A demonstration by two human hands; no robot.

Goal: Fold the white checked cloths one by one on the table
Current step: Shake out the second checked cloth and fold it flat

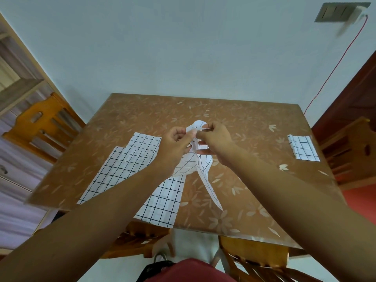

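A white checked cloth hangs bunched above the middle of the brown flower-patterned table. My left hand and my right hand both pinch its top edge close together, and its tail droops down to the table. Under my left forearm lies a pile of flat unfolded checked cloths, reaching to the table's near edge. One folded checked cloth rests at the table's right side.
Wooden chairs stand at the left, at the right and at the near edge. The table's far edge meets a pale wall. A red cable runs down the wall from a switch plate.
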